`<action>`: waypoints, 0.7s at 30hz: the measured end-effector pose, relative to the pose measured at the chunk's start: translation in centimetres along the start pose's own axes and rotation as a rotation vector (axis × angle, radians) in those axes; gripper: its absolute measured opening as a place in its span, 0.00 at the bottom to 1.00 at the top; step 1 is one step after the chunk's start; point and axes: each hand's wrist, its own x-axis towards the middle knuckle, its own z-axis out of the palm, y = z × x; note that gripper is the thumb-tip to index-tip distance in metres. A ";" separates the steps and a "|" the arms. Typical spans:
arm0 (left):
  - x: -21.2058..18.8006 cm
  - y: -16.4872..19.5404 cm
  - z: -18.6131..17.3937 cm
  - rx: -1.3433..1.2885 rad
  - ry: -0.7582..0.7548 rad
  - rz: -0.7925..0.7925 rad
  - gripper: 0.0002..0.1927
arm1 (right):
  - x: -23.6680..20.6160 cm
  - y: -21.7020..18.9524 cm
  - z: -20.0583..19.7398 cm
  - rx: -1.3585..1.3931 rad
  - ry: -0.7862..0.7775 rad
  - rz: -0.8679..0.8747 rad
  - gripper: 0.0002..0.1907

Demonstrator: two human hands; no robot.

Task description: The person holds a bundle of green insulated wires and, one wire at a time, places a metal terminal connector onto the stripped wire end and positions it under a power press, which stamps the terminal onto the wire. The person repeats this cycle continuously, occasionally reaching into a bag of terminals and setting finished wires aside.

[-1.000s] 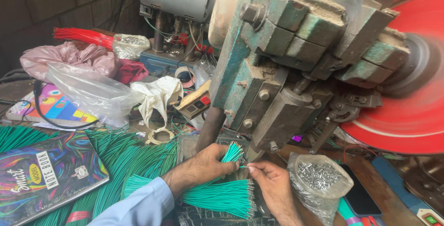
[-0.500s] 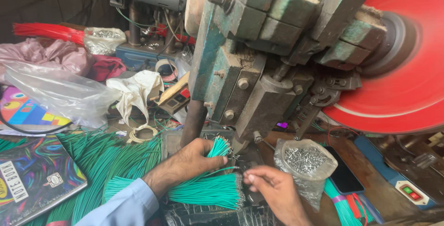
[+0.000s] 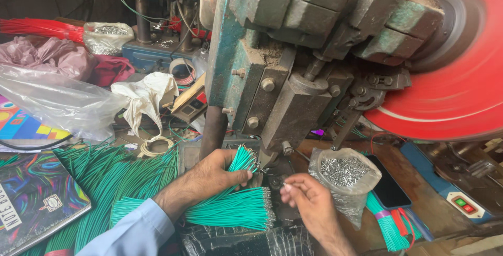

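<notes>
Our left hand is clenched around a small bundle of thin green insulated wires, whose bared metal tips fan out just under the grimy green-painted metal press. The fingers wrap the bundle from above, thumb side towards the machine, and a pale blue sleeve covers the forearm. Just below that hand lies a larger sheaf of the same green wires, flat across the counter, its stripped ends pointing right.

Our right hand sits just right of the sheaf, its fingertips pinched together near the press's lower tooling; they seem to pinch something very small, but we cannot tell what it is, or whether anything is there at all. Just beside this hand stands an open clear plastic bag of small silvery metal terminals. A black phone lies flat behind the bag, and a tied bunch of green wires with a red end lies in front of it.

To the right a large red flywheel is blurred with spinning. At far right a blue switch box with green and red buttons rests on the counter. To the left, loose long green wires spread across the counter beside a colourful notebook, with crumpled clear plastic bags behind.
</notes>
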 end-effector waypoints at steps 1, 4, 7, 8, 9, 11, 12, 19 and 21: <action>0.1 0.1 0.0 0.034 0.018 -0.051 0.11 | 0.4 0.0 0.3 0.040 -0.008 -0.062 0.09; 0.0 0.2 0.0 0.098 0.062 -0.155 0.12 | 1.5 0.3 2.0 0.112 -0.034 -0.166 0.10; 0.0 0.3 0.0 0.086 0.069 -0.132 0.12 | 2.3 0.6 3.1 0.128 -0.064 -0.141 0.11; -0.1 0.3 0.0 0.075 0.065 -0.117 0.11 | 2.7 0.7 3.3 0.159 -0.079 -0.145 0.10; -0.1 0.4 0.0 0.063 0.061 -0.103 0.11 | 3.0 0.8 3.4 0.188 -0.096 -0.149 0.09; -0.2 0.3 0.1 0.034 0.073 -0.148 0.11 | 3.3 1.1 3.7 0.139 -0.063 -0.136 0.09; -0.1 0.4 0.0 0.026 0.078 -0.169 0.12 | 3.5 1.3 3.7 0.117 -0.044 -0.133 0.08; -0.2 0.0 -0.3 0.063 0.021 -0.037 0.13 | 3.8 2.0 3.4 0.063 -0.017 -0.081 0.08; -0.2 -0.2 -0.3 0.039 0.019 -0.039 0.13 | 3.9 2.1 3.3 0.046 -0.011 -0.074 0.08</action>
